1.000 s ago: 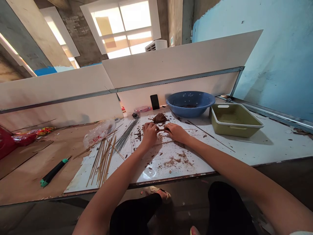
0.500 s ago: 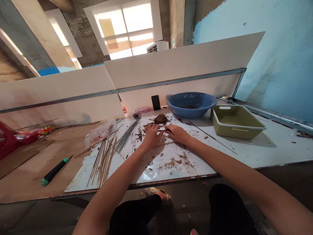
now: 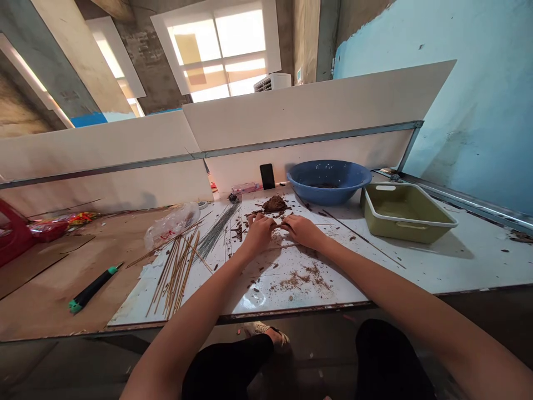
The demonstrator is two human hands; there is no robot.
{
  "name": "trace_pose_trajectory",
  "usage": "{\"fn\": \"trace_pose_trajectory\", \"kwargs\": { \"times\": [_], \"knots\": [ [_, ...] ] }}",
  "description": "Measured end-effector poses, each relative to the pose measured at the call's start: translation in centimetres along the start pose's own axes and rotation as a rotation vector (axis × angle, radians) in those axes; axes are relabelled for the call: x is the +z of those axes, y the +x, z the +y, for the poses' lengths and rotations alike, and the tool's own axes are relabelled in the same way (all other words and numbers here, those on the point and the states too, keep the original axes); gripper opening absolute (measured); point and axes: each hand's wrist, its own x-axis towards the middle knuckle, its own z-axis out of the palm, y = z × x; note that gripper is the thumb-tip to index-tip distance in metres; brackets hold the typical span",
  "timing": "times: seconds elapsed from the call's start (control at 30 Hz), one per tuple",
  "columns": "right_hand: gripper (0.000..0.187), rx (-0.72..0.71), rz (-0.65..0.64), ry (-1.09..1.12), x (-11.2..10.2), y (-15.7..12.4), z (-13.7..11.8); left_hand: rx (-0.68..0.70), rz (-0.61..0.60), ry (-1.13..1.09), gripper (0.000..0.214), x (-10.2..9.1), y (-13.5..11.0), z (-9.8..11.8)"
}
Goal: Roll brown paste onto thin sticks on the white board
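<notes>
My left hand and my right hand are close together over the white board. Both are closed, with fingertips pinched around a small, dark brown piece that bridges the gap between them. Its exact kind is mostly hidden by the fingers. Just behind the hands sits a brown, clay-like lump, with brown crumbs scattered around it. A thin stick lies on the board in front of my right hand.
Left of the hands lie thin wires, bamboo sticks, a plastic bag and a green-black screwdriver. A blue basin, an olive tub and a long stick are right. A phone leans behind.
The fingers have shifted slightly, and the small brown piece between the fingertips shows more plainly. The whole view has moved a little; the things on the table stay in place.
</notes>
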Motion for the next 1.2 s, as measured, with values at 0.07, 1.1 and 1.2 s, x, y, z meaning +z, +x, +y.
{"fn": "trace_pose_trajectory", "kwargs": {
  "times": [0.07, 1.1, 1.2],
  "knots": [
    [0.016, 0.005, -0.004, 0.006, 0.04, 0.0, 0.03, -0.009, 0.0, -0.011, 0.025, 0.07, 0.0, 0.0],
    [0.023, 0.071, -0.019, 0.002, 0.12, -0.03, 0.39, -0.125, 0.025, -0.053, 0.037, -0.07, -0.02, 0.55],
    [0.016, 0.07, -0.01, 0.022, 0.23, -0.07, 0.64, -0.117, 0.023, -0.056, 0.04, 0.01, -0.03, 0.51]
  ]
}}
